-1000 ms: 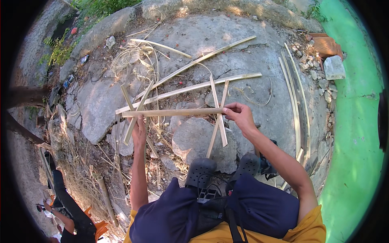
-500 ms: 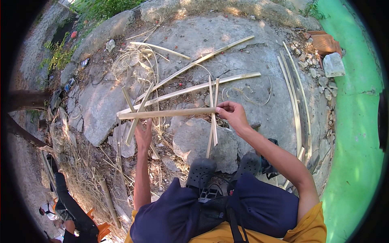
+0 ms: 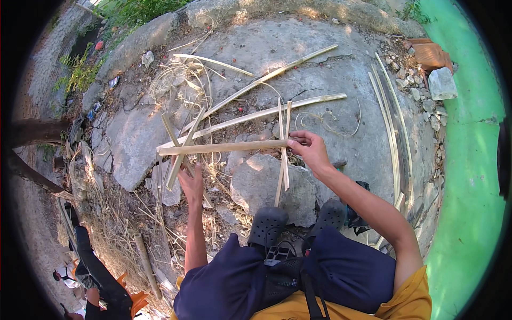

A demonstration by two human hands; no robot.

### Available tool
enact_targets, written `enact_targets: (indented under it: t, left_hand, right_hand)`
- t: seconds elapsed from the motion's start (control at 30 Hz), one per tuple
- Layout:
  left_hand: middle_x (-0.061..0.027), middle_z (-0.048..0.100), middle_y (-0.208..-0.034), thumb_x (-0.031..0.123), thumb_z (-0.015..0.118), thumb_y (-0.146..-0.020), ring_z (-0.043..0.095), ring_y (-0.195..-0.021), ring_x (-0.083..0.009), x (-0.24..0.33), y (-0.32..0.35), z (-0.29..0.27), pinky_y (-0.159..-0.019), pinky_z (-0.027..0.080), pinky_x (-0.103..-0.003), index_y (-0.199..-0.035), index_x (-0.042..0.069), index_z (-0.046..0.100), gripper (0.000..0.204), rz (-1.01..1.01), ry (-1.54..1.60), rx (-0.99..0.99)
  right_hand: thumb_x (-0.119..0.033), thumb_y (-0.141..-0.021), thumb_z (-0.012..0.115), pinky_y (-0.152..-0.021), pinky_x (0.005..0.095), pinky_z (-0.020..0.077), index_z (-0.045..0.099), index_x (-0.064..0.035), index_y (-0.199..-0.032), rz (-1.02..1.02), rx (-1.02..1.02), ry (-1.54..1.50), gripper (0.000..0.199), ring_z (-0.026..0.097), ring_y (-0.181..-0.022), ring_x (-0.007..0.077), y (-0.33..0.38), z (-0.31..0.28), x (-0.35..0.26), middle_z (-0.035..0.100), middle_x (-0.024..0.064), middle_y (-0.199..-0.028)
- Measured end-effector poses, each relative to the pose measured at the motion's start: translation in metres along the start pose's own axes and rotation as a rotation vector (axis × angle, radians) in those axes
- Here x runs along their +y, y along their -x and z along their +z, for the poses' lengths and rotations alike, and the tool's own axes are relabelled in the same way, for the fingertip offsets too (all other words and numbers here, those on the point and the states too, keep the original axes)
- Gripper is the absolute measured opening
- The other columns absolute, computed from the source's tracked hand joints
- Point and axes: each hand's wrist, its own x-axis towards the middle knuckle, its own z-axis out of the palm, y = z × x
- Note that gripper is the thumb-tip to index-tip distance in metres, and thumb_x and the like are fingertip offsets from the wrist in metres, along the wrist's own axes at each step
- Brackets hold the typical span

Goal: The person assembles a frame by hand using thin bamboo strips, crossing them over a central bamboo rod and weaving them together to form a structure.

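Observation:
A flat bamboo strip (image 3: 234, 146) lies crosswise before me, over crossed strips at both ends. My right hand (image 3: 309, 150) pinches its right end between thumb and fingers, beside a pair of narrow crossed strips (image 3: 286, 169). At the other end, a slanting strip (image 3: 185, 149) crosses another strip (image 3: 169, 128) in an X. Just below that X is my left hand (image 3: 193, 184), thumb up and fingers curled around the strip that slants down through it; its fingertips are partly hidden. A longer bamboo strip (image 3: 266, 113) runs behind the crosswise one.
Cracked stone ground holds a long strip (image 3: 277, 72), curled shavings (image 3: 178, 80) and several upright-lying strips (image 3: 388, 128) at right. A flat rock (image 3: 261, 181) lies before my shoes (image 3: 268, 224). Beyond are a pale block (image 3: 441, 84) and green floor (image 3: 469, 186). Another person (image 3: 96, 266) is at lower left.
My left hand has shifted slightly down and away from the crosswise strip, its thumb lower. My right hand keeps its pinch. The whole view has shifted slightly.

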Motion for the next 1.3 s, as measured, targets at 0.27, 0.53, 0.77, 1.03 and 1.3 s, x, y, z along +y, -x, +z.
enact_targets:
  t: [0.27, 0.53, 0.77, 1.03, 1.3]
  left_hand:
    - [-0.0209, 0.05, -0.138, 0.019, 0.066, -0.095, 0.054, -0.126, -0.0315, -0.018, 0.001, -0.006, -0.105, 0.048, -0.046, -0.145, -0.003, 0.036, 0.062, 0.021, 0.071, -0.011]
    - [-0.0156, 0.06, -0.127, 0.013, 0.057, -0.1, 0.059, -0.114, -0.0232, -0.024, -0.004, -0.001, -0.095, 0.049, -0.04, -0.138, -0.003, 0.048, 0.042, -0.011, 0.115, -0.025]
    - [-0.0143, 0.062, -0.12, 0.011, 0.057, -0.098, 0.06, -0.11, -0.0232, -0.022, -0.004, 0.001, -0.091, 0.049, -0.04, -0.135, 0.0, 0.051, 0.039, 0.023, 0.134, -0.013]
    - [-0.0176, 0.059, -0.124, 0.011, 0.059, -0.096, 0.06, -0.112, -0.0259, -0.015, -0.002, 0.001, -0.093, 0.05, -0.042, -0.14, -0.001, 0.047, 0.047, 0.034, 0.109, -0.002]
    - [-0.0185, 0.054, -0.132, 0.008, 0.058, -0.095, 0.06, -0.117, -0.0281, -0.014, -0.001, 0.002, -0.095, 0.051, -0.043, -0.147, -0.001, 0.04, 0.056, 0.092, 0.108, -0.001]
  right_hand:
    - [-0.009, -0.091, 0.075, -0.073, 0.0257, 0.0576, 0.07, 0.0016, -0.115, 0.072, -0.023, -0.084, 0.028, 0.069, -0.083, 0.0122, 0.002, -0.003, -0.005, 0.074, 0.0088, -0.095]
    - [-0.009, -0.089, 0.075, -0.074, 0.0262, 0.0574, 0.07, 0.0031, -0.114, 0.135, 0.02, -0.081, 0.028, 0.069, -0.081, 0.0133, 0.004, 0.003, -0.011, 0.073, 0.0094, -0.094]
    - [-0.008, -0.09, 0.074, -0.078, 0.0295, 0.0595, 0.067, 0.0046, -0.117, 0.142, 0.002, -0.161, 0.032, 0.069, -0.085, 0.0161, 0.005, 0.004, -0.006, 0.071, 0.0107, -0.1]
    - [-0.004, -0.094, 0.07, -0.082, 0.0311, 0.0635, 0.064, 0.0067, -0.119, 0.074, -0.031, -0.201, 0.028, 0.07, -0.092, 0.0177, 0.01, 0.012, -0.007, 0.07, 0.0119, -0.103]
    - [-0.004, -0.094, 0.07, -0.078, 0.0297, 0.0632, 0.065, 0.0058, -0.116, 0.051, -0.025, -0.169, 0.025, 0.07, -0.089, 0.016, 0.008, 0.02, -0.007, 0.071, 0.0106, -0.101]
